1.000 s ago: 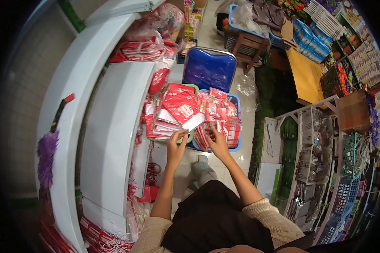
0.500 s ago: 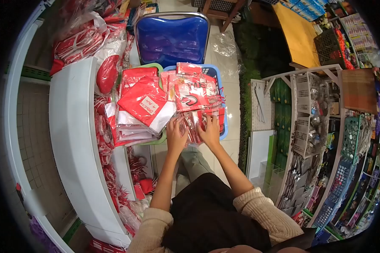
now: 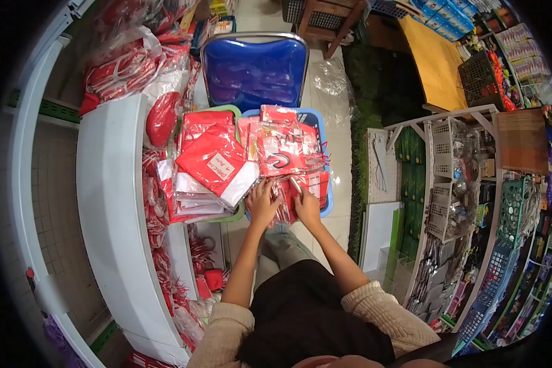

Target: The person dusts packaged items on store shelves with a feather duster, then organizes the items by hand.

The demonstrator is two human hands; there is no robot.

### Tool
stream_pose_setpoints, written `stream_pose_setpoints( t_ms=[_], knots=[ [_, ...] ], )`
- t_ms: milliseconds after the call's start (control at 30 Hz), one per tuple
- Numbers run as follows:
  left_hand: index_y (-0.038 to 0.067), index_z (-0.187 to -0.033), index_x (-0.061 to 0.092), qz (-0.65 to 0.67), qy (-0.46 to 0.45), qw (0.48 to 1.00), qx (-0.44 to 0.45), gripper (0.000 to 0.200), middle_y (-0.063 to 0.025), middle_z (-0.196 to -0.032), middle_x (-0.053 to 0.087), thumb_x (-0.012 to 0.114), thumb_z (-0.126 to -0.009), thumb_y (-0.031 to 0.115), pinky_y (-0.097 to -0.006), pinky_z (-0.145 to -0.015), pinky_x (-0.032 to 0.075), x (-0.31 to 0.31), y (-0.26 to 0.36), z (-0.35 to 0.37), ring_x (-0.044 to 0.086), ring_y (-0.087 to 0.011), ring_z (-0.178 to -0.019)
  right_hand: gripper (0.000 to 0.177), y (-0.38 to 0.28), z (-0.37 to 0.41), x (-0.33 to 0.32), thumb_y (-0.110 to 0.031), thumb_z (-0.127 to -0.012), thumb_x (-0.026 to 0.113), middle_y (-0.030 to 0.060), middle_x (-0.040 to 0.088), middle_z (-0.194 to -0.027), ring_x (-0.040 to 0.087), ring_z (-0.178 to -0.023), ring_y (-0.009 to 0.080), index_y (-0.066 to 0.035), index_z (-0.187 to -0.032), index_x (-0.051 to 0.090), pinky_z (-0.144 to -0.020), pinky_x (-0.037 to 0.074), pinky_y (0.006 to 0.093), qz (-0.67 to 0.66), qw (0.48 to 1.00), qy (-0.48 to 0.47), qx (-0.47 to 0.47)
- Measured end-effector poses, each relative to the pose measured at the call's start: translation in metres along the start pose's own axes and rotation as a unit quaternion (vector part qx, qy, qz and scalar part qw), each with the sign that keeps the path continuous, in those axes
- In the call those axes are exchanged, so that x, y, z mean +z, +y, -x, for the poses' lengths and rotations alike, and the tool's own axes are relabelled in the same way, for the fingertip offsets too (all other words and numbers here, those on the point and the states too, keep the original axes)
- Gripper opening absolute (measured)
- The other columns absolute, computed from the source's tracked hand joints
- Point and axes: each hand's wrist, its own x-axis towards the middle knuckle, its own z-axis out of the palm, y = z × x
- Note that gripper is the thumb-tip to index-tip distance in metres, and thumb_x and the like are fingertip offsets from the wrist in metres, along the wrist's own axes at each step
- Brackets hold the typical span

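A blue basket [image 3: 329, 199] holds clear-plastic packets of red and white cloth [image 3: 279, 154]. At its near end, my left hand [image 3: 264, 203] lies over a stack of thin red packets [image 3: 281, 211], fingers spread along the left side. Just to the right, my right hand [image 3: 306, 203] has its fingers curled, pinching the edge of a packet, where a pale strip shows by the fingertips. Left of this stands a green basket [image 3: 236, 214] heaped with larger packets; a red one on top [image 3: 211, 161] carries a handwritten label.
A blue-backed chair [image 3: 254, 70] stands behind the baskets. Along the left runs a white shelf [image 3: 113, 227] with red and white bundles [image 3: 156, 214] beside it. Shelving with white wire-like baskets [image 3: 446, 208] lines the right, next to green artificial grass [image 3: 359, 153].
My right hand has moved slightly down and curled its fingers at a packet edge. My left hand stays on the stack. The whole view has shifted a little downward.
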Motion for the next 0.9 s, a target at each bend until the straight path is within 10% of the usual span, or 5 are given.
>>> stream_pose_setpoints(
  t_ms=[200,367,467,633,900],
  knots=[
    [0.003,-0.122,0.046,0.011,0.082,0.995,0.056,0.053,-0.0173,-0.124,0.044,0.064,-0.079,0.028,-0.0461,-0.103,0.023,-0.013,0.056,0.009,0.034,-0.0356,-0.120,0.028,-0.007,-0.009,-0.047,-0.015,-0.082,0.052,0.0248,0.059,-0.074,0.061,-0.068,0.0371,0.000,-0.104,0.059,-0.061,0.046,0.0432,-0.113,0.991,0.067,-0.031],
    [0.005,-0.126,0.043,0.373,-0.019,0.928,0.001,0.058,-0.0101,-0.116,0.055,0.032,-0.093,0.051,-0.0368,-0.093,0.039,0.005,0.063,0.003,0.051,-0.0235,-0.109,0.029,-0.076,0.018,-0.098,-0.013,-0.081,0.056,0.0206,0.060,-0.075,0.060,-0.064,0.0284,0.001,-0.106,0.058,-0.059,0.045,0.0353,-0.164,0.967,0.103,-0.163],
    [0.009,-0.124,0.045,0.600,-0.107,0.778,-0.156,0.071,-0.0075,-0.107,0.058,0.026,-0.087,0.066,-0.0342,-0.089,0.042,-0.072,0.129,0.008,0.055,-0.0158,-0.099,0.030,-0.116,0.049,-0.132,-0.010,-0.079,0.057,0.0197,0.062,-0.082,0.061,-0.068,0.0310,-0.001,-0.107,0.058,-0.059,0.047,0.0354,-0.110,0.945,0.101,-0.290],
    [0.006,-0.124,0.043,0.798,-0.020,0.584,-0.148,0.072,-0.0122,-0.111,0.054,0.029,-0.086,0.065,-0.0432,-0.088,0.044,-0.126,0.148,-0.003,0.054,-0.0248,-0.101,0.032,-0.164,0.104,-0.171,-0.006,-0.073,0.060,0.0116,0.062,-0.097,0.061,-0.087,0.0278,-0.007,-0.105,0.061,-0.072,0.050,0.0367,-0.045,0.875,0.124,-0.466],
    [0.006,-0.126,0.041,0.816,-0.001,0.578,-0.007,0.071,-0.0137,-0.116,0.052,0.031,-0.086,0.064,-0.0450,-0.090,0.043,-0.193,0.190,0.033,0.052,-0.0270,-0.104,0.039,-0.196,0.157,-0.195,-0.015,-0.068,0.065,0.0072,0.055,-0.117,0.045,-0.115,0.0317,-0.012,-0.107,0.062,-0.096,0.036,0.0458,-0.023,0.804,0.125,-0.581]
  ],
)
